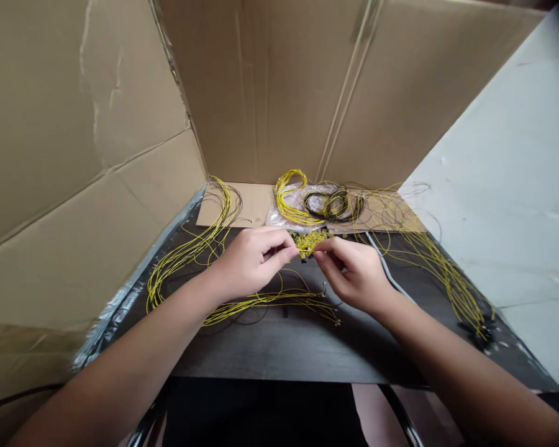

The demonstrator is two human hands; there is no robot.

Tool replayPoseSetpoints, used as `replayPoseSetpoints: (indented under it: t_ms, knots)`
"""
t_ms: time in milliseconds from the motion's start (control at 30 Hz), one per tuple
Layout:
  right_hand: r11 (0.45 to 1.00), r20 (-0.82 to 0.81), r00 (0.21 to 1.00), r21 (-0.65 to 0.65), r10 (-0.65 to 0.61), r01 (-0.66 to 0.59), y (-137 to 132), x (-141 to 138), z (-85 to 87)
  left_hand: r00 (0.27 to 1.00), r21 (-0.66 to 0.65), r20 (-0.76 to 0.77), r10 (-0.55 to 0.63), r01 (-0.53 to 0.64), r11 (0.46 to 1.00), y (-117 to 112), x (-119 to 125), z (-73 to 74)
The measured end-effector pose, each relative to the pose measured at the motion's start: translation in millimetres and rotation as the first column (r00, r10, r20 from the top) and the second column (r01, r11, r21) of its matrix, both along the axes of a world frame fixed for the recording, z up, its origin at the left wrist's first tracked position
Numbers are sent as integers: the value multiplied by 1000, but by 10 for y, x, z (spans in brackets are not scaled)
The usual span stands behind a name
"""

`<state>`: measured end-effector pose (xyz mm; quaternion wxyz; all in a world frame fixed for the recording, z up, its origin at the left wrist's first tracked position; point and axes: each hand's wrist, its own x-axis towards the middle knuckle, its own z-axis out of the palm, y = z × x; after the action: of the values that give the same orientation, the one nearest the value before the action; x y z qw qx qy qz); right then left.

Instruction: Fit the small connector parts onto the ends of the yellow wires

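Observation:
My left hand (258, 257) and my right hand (351, 270) are close together over the middle of the dark table. Thumb and forefinger of each are pinched, and a short stretch of thin yellow wire (306, 251) runs between the two pinches. Its ends are hidden by the fingers. Just behind the fingertips lies a heap of small yellow and black pieces (313, 237), too small to make out singly. A bundle of yellow wires (242, 303) with small tips curves from the left and passes below both hands.
Coiled yellow wires (289, 202) and a black wire coil (335, 205) rest on clear plastic at the back. More yellow wires (451, 285) spread along the right, ending at black pieces (482, 332). A grey cable (389, 270) runs behind my right hand. Cardboard walls (279, 93) enclose the table (307, 354).

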<state>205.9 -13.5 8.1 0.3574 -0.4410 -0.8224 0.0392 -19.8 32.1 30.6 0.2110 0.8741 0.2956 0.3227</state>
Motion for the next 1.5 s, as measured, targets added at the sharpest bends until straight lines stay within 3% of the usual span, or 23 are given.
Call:
replayPoseSetpoints:
  t_ms: [133, 300, 433, 633, 767, 933, 1100, 1367, 1433, 1500]
  knots:
    - [992, -60, 992, 45, -113, 116, -48, 130, -81, 999, 65, 40, -4, 1, 998, 81, -71, -6]
    - [967, -184, 965, 138, -188, 215, -46, 207, -258, 984, 240, 166, -70, 28, 970, 93, -147, -121]
    - [955, -215, 955, 171, -204, 243, -83, 185, -332, 967, 216, 255, -3, -54, 975, 14, -158, -200]
    - [947, -226, 952, 201, -205, 251, -88, 157, -397, 953, 204, 301, 25, -90, 975, -33, -167, -233]
    - [936, -253, 941, 214, -223, 279, -67, 171, -423, 928, 312, 371, 40, -165, 935, -28, -191, -208]
    - [907, -346, 902, 235, -259, 350, -72, 192, -457, 926, 488, 376, 25, -222, 844, -32, -244, -191]
    - [881, -406, 866, 239, -291, 408, -70, 207, -478, 900, 500, 425, 96, -322, 804, -16, -305, -248]
    - [905, -297, 917, 253, -265, 343, -75, 165, -470, 907, 490, 355, 228, -388, 780, 26, -271, -234]
    - [923, -225, 946, 255, -234, 289, -78, 146, -473, 938, 526, 282, 200, -326, 785, -26, -172, -217]
    - [939, -159, 969, 261, -188, 225, -76, 123, -487, 977, 508, 122, 176, -214, 835, -93, -42, -230]
